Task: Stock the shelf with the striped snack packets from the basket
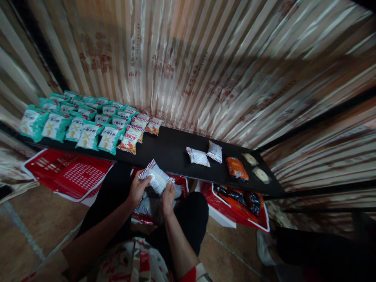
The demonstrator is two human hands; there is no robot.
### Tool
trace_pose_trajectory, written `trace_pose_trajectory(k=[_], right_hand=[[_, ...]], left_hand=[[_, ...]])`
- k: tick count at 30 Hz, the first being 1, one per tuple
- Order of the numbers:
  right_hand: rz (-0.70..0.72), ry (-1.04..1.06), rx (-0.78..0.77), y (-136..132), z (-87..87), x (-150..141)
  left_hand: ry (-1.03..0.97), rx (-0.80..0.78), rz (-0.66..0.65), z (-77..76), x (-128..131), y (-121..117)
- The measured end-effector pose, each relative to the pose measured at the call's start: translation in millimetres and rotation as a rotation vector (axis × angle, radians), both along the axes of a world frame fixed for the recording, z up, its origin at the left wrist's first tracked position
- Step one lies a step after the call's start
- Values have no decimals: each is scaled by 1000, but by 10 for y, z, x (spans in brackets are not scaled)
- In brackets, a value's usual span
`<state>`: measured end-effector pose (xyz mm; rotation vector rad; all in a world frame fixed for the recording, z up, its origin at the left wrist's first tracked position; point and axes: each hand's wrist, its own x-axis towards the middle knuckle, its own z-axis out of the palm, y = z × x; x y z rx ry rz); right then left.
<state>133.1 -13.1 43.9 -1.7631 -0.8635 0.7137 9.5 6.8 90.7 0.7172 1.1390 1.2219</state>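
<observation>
Between my two hands is a white snack bag [158,177] with a red-and-blue striped edge, its back side facing up. My left hand [138,188] grips one end, and my right hand [168,197] grips the other. It is held above a red basket [184,187] between my knees, where more silvery bags [149,206] lie. On the black shelf [173,147] ahead, orange-and-white snack bags [129,140] stand in a short row. Two similar bags [198,156] lie back side up farther right.
Rows of teal snack bags [87,135] fill the shelf's left end. An orange packet [237,169] and two round pale items [261,174] lie at its right. Red baskets [73,172] sit below on both sides. A striped curtain [182,70] hangs behind; another person's leg [311,244] is at right.
</observation>
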Motion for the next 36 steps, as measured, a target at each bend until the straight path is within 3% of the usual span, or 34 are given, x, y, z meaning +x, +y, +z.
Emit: trace_pose_trajectory(k=[4, 11, 19, 24, 28, 36], right_hand=[[25, -97, 12, 8, 66, 111], [104, -167, 28, 40, 154, 334], [309, -88, -13, 97, 313, 478], [409, -32, -49, 167, 433, 529], [451, 28, -76, 221, 427, 562], [589, 183, -155, 295, 321, 606]], left_hand=[[-36, -5, -82, 71, -42, -29], [-104, -39, -212, -11, -105, -8], [-5, 22, -223, 16, -115, 20], [271, 136, -160, -26, -115, 14], [437, 261, -159, -21, -116, -12], [813, 774, -311, 119, -209, -28]])
